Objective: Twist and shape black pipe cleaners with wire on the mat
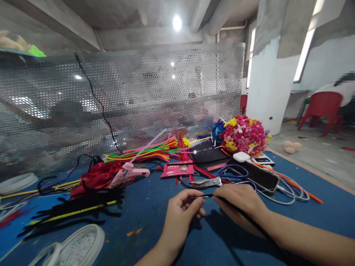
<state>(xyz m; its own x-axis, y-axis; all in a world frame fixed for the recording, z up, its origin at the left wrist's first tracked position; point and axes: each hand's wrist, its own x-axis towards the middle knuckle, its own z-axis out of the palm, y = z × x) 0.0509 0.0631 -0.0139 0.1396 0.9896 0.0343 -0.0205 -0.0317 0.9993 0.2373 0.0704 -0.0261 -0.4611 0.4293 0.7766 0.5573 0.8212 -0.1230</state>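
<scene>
My left hand [179,212] pinches one end of a thin black strand [208,195] between thumb and fingers, with a narrow silvery bit showing there. Opposite it, the fingertips of my right hand [242,201] are closed on the same strand. A dark length trails from my right hand along the forearm; I cannot tell its exact material. Scissors [234,170] with blue handles lie just beyond my fingers, blades pointing left. Behind their blades rests a pink packet [177,169].
A pink glue gun [129,173], colourful pipe cleaners [149,149] and black fuzzy stems [74,212] lie left. A round container of small clear beads [80,244] is at the front. Right are a phone [260,179], white cable [296,190] and pink flower bouquet [244,135].
</scene>
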